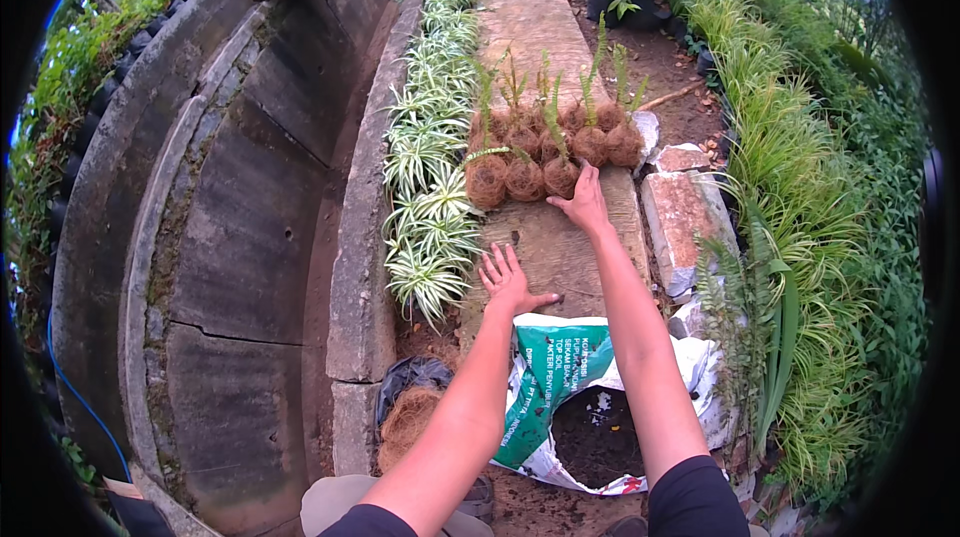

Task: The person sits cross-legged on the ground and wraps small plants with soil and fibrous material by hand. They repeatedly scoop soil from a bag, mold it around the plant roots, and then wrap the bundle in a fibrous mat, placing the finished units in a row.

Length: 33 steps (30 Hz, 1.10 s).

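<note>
Rows of coconut-fibre balls (523,139), several with small fern shoots standing out of them, sit together on a wooden plank (540,237). My right hand (586,199) has its thumb and fingers around the lower right side of the rightmost ball in the front row (560,175). Fingers spread, my left hand (510,285) rests palm down on the plank, a short way below the balls, holding nothing. Under my forearms lies an opened green and white plastic sack (559,360) with printed writing, and dark soil (596,436) fills its mouth.
Loose coconut fibre (409,417) lies by a black plastic bag (412,379) at lower left. Striped spider plants (431,154) line the plank's left side, beside a deep concrete channel (240,252). Broken masonry blocks (686,218) and grassy plants (795,237) border the right.
</note>
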### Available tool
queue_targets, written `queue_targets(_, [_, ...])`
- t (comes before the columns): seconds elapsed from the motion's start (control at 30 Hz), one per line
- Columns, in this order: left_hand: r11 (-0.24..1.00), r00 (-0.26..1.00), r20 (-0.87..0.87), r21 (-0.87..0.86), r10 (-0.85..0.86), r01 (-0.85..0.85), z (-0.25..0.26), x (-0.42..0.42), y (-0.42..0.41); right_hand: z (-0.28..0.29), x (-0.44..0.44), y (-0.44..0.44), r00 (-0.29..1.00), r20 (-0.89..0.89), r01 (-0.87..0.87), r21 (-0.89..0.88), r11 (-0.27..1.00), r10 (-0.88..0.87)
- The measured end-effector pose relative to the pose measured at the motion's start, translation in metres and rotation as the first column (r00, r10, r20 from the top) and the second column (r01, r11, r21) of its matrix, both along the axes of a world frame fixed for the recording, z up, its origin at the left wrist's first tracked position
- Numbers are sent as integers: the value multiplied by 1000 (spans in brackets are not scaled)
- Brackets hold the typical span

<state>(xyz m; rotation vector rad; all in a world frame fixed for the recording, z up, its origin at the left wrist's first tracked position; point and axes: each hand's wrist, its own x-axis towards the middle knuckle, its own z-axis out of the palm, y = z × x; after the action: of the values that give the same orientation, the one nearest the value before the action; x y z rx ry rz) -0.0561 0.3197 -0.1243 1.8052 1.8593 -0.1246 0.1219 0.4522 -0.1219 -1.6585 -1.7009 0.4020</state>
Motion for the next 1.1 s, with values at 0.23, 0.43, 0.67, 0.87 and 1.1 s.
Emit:
queue_targets(0.23, [1000, 1000, -9, 6, 17, -17, -5, -4, -3, 2, 8, -31, 996, 88, 28, 3, 1000, -28])
queue_targets(0.43, [989, 983, 149, -116, 105, -88, 13, -3, 9, 4, 53, -79, 987, 158, 27, 42, 999, -33])
queue_targets(0.67, [972, 852, 469, -85, 235, -221, 28, -5, 14, 69, 107, -184, 998, 45, 54, -145, 988, -48])
queue_targets(0.87, [990, 760, 643, 142, -96, 5, 77, 62, -20, 80, 165, -269, 954, -130, 246, -175, 953, -270])
queue_targets(1.1, [955, 603, 745, 276, -286, 111, 132, 125, -115, 88, 234, -389, 873, 30, 471, -319, 823, -487])
